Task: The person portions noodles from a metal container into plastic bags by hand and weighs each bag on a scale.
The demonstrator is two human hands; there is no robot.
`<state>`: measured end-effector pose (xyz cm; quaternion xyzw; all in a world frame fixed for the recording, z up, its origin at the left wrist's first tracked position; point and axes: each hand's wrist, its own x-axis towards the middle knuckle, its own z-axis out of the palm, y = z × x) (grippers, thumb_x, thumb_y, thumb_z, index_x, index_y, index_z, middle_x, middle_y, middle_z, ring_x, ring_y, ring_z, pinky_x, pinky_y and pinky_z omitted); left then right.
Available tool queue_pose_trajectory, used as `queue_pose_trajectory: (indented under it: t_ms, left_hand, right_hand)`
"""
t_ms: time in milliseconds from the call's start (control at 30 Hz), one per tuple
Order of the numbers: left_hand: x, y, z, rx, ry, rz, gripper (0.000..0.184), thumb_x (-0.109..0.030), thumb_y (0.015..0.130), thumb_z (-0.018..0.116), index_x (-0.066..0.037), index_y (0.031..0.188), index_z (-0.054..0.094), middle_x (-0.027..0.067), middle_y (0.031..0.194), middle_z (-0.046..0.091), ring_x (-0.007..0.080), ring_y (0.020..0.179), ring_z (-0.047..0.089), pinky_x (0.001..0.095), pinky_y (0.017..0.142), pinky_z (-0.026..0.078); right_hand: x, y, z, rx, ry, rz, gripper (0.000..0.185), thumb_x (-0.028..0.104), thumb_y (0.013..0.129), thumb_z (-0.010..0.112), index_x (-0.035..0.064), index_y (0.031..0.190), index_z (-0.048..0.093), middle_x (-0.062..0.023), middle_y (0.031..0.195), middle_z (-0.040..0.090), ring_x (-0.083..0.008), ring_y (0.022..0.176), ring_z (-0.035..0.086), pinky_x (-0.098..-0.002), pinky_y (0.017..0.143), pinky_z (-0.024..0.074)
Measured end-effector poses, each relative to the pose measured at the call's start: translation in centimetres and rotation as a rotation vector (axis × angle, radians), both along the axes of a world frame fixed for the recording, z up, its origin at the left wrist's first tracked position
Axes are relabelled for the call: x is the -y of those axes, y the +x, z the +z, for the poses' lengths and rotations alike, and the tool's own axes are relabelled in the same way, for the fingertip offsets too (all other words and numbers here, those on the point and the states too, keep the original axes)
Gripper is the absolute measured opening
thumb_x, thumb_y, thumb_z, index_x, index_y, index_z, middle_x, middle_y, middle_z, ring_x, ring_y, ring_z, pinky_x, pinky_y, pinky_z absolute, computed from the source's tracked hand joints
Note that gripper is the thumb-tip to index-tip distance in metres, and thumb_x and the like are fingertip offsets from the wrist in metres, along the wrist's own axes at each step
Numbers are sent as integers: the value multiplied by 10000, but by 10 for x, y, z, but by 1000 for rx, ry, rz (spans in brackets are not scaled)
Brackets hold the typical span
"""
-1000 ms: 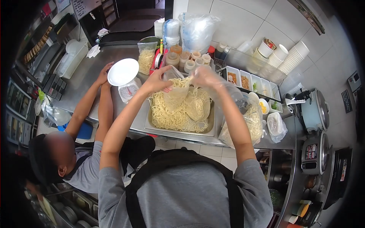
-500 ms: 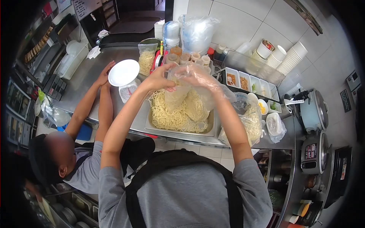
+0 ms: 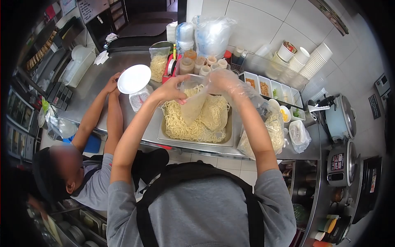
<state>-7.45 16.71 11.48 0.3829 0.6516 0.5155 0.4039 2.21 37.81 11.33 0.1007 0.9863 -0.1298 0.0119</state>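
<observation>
Nearest you, noodles (image 3: 175,125) lie heaped close to the front edge of the metal tray (image 3: 220,144), so a bump there could push strands over its rim onto the counter (image 3: 144,125). Off the tray's right edge, the large bag (image 3: 271,127) sits beneath your right forearm, and a low sweep of that arm could drag it. Inside the tray, toward its right edge, the second bag (image 3: 214,113) of noodles leans close to the one you hold; a knock could tip it and spill its load. The clear bag (image 3: 192,109) between your hands, partly filled, hangs over the middle of the tray; its thin mouth could fold inward or slip if your grip slackens, and noodles could catch on the lip.

Both your forearms reach forward and angle inward over the tray. Your left hand (image 3: 170,89) is partly open, thumb and fingers apart, gripping the left side of the bag's mouth. Your right hand (image 3: 222,81), sheathed in loose clear plastic, is at the mouth's right side; blur hides how far its fingers are closed and whether they hold anything. Just beyond, sauce bottles (image 3: 187,66) stand near enough for your fingertips to knock if you overreach
</observation>
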Motion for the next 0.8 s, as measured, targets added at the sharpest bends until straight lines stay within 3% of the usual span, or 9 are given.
queue_pose_trajectory:
  t_ms: [100, 167, 200, 300, 400, 533, 633, 767, 800]
  left_hand:
    - [1, -1, 0, 32, -8, -8, 730, 90, 715, 598, -7, 1386, 328, 150, 965, 639, 120, 649, 640, 228, 600, 559]
    - [4, -4, 18, 35, 74, 20, 718, 90, 718, 589, -3, 1383, 334, 128, 991, 638, 116, 636, 635, 227, 605, 559]
    - [11, -4, 35, 48, 78, 11, 683, 65, 727, 575, 0, 1371, 357, 111, 1115, 599, 99, 652, 631, 221, 610, 555]
    - [34, -20, 73, -70, 213, 119, 646, 9, 709, 577, -5, 1335, 420, 80, 1216, 554, 56, 702, 613, 194, 634, 535]
    - [67, -37, 103, -127, 357, 239, 572, 38, 732, 534, -7, 1299, 467, 42, 1236, 560, 45, 664, 575, 182, 615, 514]
    - [98, -81, 120, -212, 377, 370, 499, 20, 761, 539, -9, 1259, 511, 54, 1204, 580, 60, 678, 587, 187, 617, 524]
    - [102, -106, 117, -454, 194, 534, 477, 12, 763, 548, -4, 1239, 530, 66, 1219, 569, 64, 651, 579, 192, 617, 525]
    - [80, -146, 69, -832, -102, 593, 478, 34, 710, 598, -18, 1185, 581, 146, 1024, 658, 148, 635, 657, 267, 573, 550]
    - [74, -151, 56, -867, -144, 583, 485, 38, 697, 608, -29, 1177, 590, 160, 965, 668, 173, 633, 667, 283, 564, 553]
  right_hand:
    - [7, 16, 37, 20, 220, 154, 264, 276, 703, 686, 99, 899, 693, -110, 853, 672, -253, 832, 638, -356, 775, 490]
    - [21, 35, 74, -231, -250, 149, 256, 258, 741, 678, 77, 921, 680, -78, 849, 663, -199, 822, 622, -327, 772, 485]
    - [26, 42, 87, -354, -489, 148, 252, 249, 760, 675, 65, 932, 674, -62, 847, 659, -172, 816, 614, -313, 770, 482]
    - [31, 53, 97, -666, -697, -80, 251, 212, 816, 659, 11, 965, 643, -38, 861, 629, -131, 814, 574, -282, 758, 471]
    - [16, 62, 76, -808, -698, -93, 273, 203, 843, 649, -14, 1005, 622, -58, 901, 628, -136, 823, 580, -275, 745, 470]
    - [8, 78, 62, -721, -889, -200, 251, 142, 833, 659, -10, 1030, 624, -48, 894, 628, -100, 798, 565, -253, 697, 478]
    - [8, 85, 56, -629, -1008, -195, 257, 132, 836, 658, -13, 1044, 616, -48, 896, 629, -92, 782, 563, -248, 693, 478]
    - [1, 74, 21, -638, -879, -180, 246, 133, 836, 658, -24, 1021, 615, -34, 865, 621, -88, 774, 551, -252, 693, 470]
    - [12, 75, 34, -564, -957, -143, 244, 152, 829, 667, -24, 992, 625, -33, 854, 614, -94, 780, 553, -255, 706, 469]
